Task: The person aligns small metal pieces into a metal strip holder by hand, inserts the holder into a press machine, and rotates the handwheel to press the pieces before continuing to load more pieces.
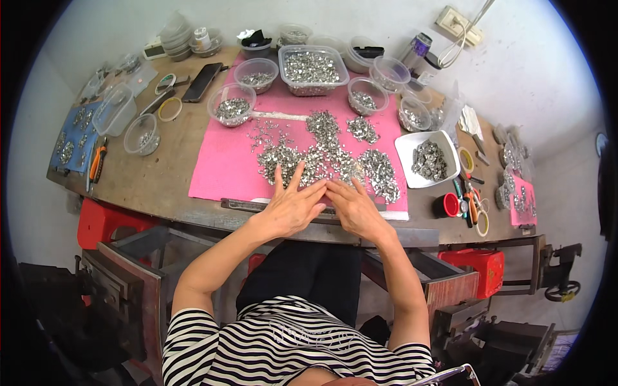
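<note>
Many small shiny silver metal pieces [325, 154] lie in loose heaps on a pink mat [215, 161]. At the near edge of the heap, my left hand [290, 207] rests with its fingers spread among the pieces. My right hand [355, 209] leans in beside it, fingers stretched out and angled toward the left hand's fingertips. Both hands touch the pieces; neither grips anything visible. Smaller heaps sit to the right, one of them a separate pile [362, 129]. What lies under the fingers is hidden.
Behind the heaps stand a rectangular clear tub [311, 85] and several round plastic bowls of pieces. A white square dish [405, 154] holds darker pieces at right. Nearby are a red cup [445, 205] and hand tools. A phone [202, 82] lies back left.
</note>
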`<state>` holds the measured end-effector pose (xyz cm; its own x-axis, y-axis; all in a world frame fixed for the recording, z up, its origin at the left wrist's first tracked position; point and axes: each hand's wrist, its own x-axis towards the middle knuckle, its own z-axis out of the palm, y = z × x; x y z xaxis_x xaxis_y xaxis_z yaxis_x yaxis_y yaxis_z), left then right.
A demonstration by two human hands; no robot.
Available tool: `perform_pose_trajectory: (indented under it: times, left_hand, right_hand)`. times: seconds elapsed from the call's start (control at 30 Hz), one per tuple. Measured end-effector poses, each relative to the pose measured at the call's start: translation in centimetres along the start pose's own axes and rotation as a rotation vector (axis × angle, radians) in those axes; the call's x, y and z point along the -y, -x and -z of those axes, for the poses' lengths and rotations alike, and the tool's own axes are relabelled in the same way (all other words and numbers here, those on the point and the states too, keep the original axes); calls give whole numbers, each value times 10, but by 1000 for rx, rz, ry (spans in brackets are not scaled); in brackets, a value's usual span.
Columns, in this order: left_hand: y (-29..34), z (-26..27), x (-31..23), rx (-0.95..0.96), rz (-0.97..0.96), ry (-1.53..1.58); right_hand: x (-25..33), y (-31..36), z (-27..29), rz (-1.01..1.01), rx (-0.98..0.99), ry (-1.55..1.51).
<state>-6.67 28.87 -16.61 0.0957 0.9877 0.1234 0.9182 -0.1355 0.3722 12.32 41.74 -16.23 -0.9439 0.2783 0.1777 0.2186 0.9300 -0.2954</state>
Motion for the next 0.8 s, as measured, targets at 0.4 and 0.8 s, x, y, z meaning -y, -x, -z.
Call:
perform_pose_trajectory:
  times: [0.4, 0.8]
  left_hand:
    - [-24, -16, 22, -512, 22, 97]
    - [-33, -18, 19, -384, -37, 54]
  right_hand:
    - [-9, -1, -11, -204, -392, -215]
    - [2, -13, -24, -213, -389, -92]
